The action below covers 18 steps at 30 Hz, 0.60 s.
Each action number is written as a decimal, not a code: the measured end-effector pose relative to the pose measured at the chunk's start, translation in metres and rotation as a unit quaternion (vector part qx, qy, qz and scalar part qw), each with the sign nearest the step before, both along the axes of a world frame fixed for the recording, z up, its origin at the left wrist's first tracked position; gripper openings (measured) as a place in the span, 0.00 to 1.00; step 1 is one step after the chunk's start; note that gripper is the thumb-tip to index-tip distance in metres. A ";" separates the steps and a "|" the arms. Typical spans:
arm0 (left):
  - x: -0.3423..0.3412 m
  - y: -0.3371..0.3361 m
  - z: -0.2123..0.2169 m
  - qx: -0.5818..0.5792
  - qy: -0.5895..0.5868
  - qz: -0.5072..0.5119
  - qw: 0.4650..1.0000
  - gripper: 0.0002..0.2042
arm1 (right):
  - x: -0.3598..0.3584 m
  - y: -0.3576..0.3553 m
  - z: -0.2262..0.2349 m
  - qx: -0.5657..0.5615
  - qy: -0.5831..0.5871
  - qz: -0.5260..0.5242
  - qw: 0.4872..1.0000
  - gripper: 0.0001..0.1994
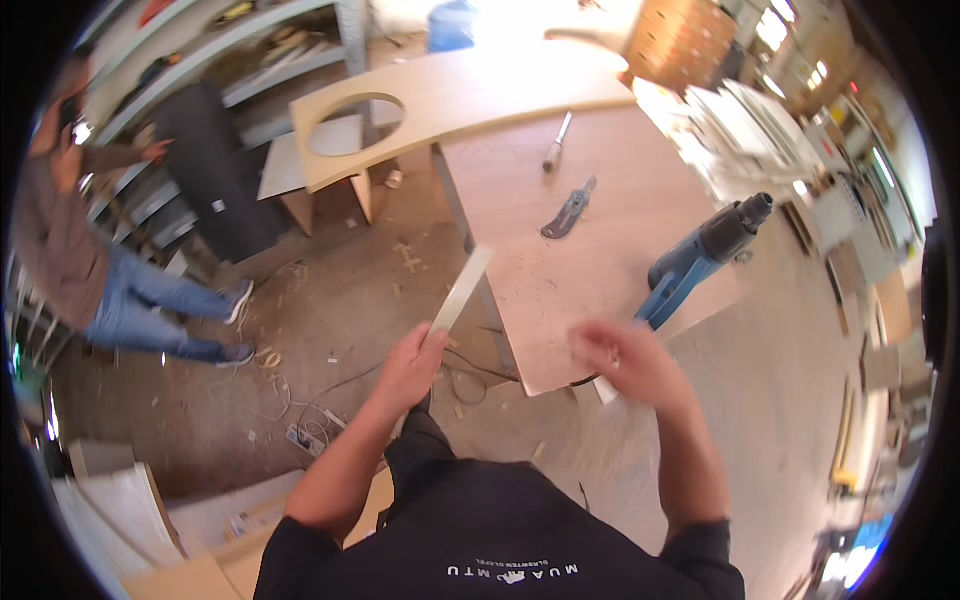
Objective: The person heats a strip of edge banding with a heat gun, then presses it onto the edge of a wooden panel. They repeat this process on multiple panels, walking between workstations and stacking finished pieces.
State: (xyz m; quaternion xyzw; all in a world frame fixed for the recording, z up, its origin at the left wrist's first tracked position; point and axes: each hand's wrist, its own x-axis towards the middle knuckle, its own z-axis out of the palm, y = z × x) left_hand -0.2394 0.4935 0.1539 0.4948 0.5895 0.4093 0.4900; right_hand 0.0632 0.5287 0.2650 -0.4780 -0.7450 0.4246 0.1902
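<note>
My left hand [410,368] is closed around the lower end of a pale, flat, narrow strip [464,288]. The strip slants up and away, its far end by the left edge of the wooden tabletop [535,300]. Over the table's near right part, my right hand [622,358] is smeared by motion, so whether it holds anything is unclear. Just beyond it stands a blue and black heat gun [700,255], nozzle pointing up and right. A folding utility knife [569,208] lies mid-table, and farther back rests a slim tool with a metal shaft [556,145].
A long board with an oval cutout [450,112] lies across the table's far end. Cables [330,405] trail over the littered floor at left. Another person [90,250] stands by metal shelves on the left. Stacked panels [750,135] lean at the far right.
</note>
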 end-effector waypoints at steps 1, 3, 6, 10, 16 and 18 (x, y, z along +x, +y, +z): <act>-0.005 0.030 0.007 0.007 0.071 -0.035 0.997 0.15 | -0.021 0.037 -0.010 0.037 -0.060 -0.079 0.994 0.13; -0.014 0.076 0.024 0.047 0.124 -0.088 0.987 0.15 | -0.048 0.110 -0.026 0.082 -0.133 -0.183 0.971 0.18; -0.027 0.140 0.043 0.033 0.212 -0.210 0.954 0.15 | -0.064 0.186 -0.046 0.122 -0.304 -0.318 0.890 0.23; -0.030 0.192 0.047 0.018 0.285 -0.329 0.900 0.16 | -0.069 0.216 -0.059 0.054 -0.382 -0.355 0.851 0.27; -0.025 0.233 0.033 0.030 0.327 -0.388 0.861 0.19 | -0.061 0.245 -0.070 -0.029 -0.358 -0.400 0.843 0.26; -0.022 0.241 0.033 0.056 0.354 -0.405 0.841 0.21 | -0.051 0.248 -0.074 -0.038 -0.312 -0.410 0.856 0.25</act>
